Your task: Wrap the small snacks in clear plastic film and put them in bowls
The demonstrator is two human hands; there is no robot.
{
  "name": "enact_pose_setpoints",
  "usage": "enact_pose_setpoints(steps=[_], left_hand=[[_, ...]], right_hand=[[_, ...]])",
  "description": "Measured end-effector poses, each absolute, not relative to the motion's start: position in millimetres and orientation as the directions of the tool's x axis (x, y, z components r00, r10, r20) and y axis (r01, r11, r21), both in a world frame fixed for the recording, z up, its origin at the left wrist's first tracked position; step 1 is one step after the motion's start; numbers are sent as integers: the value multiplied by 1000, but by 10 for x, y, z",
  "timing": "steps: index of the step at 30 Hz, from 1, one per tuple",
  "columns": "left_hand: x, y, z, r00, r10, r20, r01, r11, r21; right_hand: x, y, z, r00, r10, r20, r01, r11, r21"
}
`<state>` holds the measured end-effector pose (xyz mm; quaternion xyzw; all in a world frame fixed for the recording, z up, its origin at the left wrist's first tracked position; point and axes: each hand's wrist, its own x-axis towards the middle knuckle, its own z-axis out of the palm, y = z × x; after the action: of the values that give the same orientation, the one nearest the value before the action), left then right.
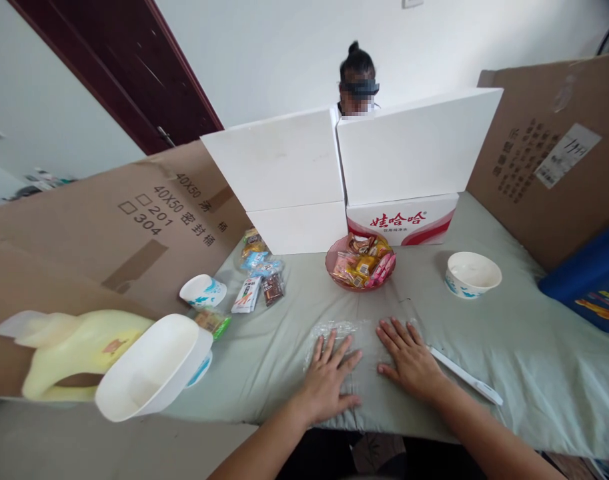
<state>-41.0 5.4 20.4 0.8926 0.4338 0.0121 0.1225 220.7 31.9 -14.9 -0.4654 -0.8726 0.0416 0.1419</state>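
My left hand (329, 380) lies flat with fingers spread on a clear plastic bag (334, 331) on the pale green cloth (509, 347). My right hand (409, 357) lies flat beside it, fingers stretched out, also on the bag's edge. Neither hand holds anything. A white flat stick (467, 377) lies just right of my right hand. Beyond the hands stands a pink bowl (360, 262) full of wrapped snacks.
A white paper bowl (472, 274) sits at the right, a paper cup (203, 291) and loose snack packets (259, 277) at the left. White boxes (354, 167) and cardboard walls surround the table; a person sits behind them. A white scoop (151, 367) and yellow jug (74, 347) are at near left.
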Motion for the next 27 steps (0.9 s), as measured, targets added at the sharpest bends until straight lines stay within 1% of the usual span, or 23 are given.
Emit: enact_pose_setpoints(steps=[3, 5, 7, 9, 13, 16, 20, 22, 24, 26, 27], left_hand=[[-670, 6, 176, 532, 846, -43, 836, -516, 189], [-801, -29, 197, 518, 855, -5, 839, -507, 197], [-902, -68, 245, 539, 842, 33, 815, -531, 232], [-979, -104, 296, 566, 822, 65, 781, -559, 279], [-1066, -124, 336, 582, 805, 112, 733, -579, 357], [-1078, -85, 331, 548, 826, 133, 726, -548, 415], [-1042, 46, 330, 419, 896, 148, 757, -435, 487], [-1005, 139, 328, 354, 926, 127, 793, -370, 484], [-957, 234, 317, 294, 952, 91, 840, -302, 450], [-900, 319, 296, 231, 971, 68, 887, -239, 395], [-870, 357, 283, 197, 978, 62, 908, -206, 365]], right_hand=[[2240, 310, -126, -542, 821, 182, 790, 571, -225], [2279, 279, -69, -565, 806, 177, 761, 592, -266], [2360, 211, 7, -604, 778, 175, 711, 625, -322], [2480, 115, 82, -638, 757, 141, 670, 636, -384], [2731, -68, 163, -620, 783, 56, 666, 562, -490], [2816, -126, 177, -592, 803, 68, 667, 536, -518], [2788, -90, 185, -565, 818, 107, 674, 533, -512], [2757, -30, 178, -530, 837, 134, 676, 513, -529], [2724, 56, 169, -470, 869, 154, 680, 467, -565], [2682, 163, 173, -374, 919, 129, 714, 373, -593], [2654, 221, 182, -320, 943, 94, 749, 313, -584]])
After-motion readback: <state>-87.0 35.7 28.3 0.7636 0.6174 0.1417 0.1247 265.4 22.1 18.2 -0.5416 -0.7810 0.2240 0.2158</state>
